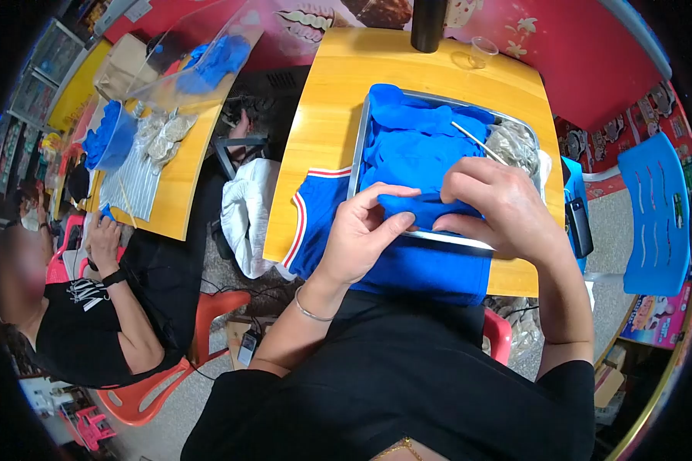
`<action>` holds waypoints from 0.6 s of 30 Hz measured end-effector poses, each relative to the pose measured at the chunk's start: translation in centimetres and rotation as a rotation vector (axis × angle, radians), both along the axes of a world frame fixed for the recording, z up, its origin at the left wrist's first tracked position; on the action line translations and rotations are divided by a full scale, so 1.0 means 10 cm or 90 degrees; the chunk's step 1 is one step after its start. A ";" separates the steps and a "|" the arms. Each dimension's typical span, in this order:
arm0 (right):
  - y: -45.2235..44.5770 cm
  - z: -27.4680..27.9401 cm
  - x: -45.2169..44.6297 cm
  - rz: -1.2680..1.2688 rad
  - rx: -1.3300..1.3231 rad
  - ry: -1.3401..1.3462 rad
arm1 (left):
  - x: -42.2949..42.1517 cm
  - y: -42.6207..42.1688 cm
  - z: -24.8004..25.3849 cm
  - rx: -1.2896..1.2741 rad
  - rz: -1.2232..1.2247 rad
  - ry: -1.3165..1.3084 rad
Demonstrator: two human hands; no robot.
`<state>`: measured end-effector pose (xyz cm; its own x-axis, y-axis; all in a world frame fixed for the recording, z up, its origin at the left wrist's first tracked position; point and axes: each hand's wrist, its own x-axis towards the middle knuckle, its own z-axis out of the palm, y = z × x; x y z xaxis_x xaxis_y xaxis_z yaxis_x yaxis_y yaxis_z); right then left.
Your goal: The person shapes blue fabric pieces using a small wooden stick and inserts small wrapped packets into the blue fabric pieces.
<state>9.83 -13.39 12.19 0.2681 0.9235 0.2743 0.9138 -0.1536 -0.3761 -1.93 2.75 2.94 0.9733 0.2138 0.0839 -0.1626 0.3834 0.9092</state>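
A person's two bare hands meet above the near side of a shallow metal tray (pixel 457 241) on a yellow, wood-look worktop (pixel 327 92). The left hand (pixel 364 234) pinches one end of a small blue piece (pixel 429 208) between thumb and fingers; the right hand (pixel 506 203), fingers curled, grips the other end. The step in hand appears to be folding or working the piece's edge; the next move seems to call for a light, even pinch with both thumbs together.

The piece looks soft, matte and pliable. A rumpled blue pile (pixel 411 157) of similar look fills most of the tray; whether it is cloth or something doughier is hard to tell. A thin pale stick (pixel 473 139) slants from it toward the right hand, near a crinkled clear bag (pixel 514 144) in the tray's far right corner. Smooth blue fabric (pixel 327 203) with red-and-white striped trim covers the worktop's near left corner.
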 end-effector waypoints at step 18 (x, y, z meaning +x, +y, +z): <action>0.02 -0.34 -0.03 -0.040 0.086 0.004 | 0.04 0.12 -0.18 0.158 -0.009 -0.033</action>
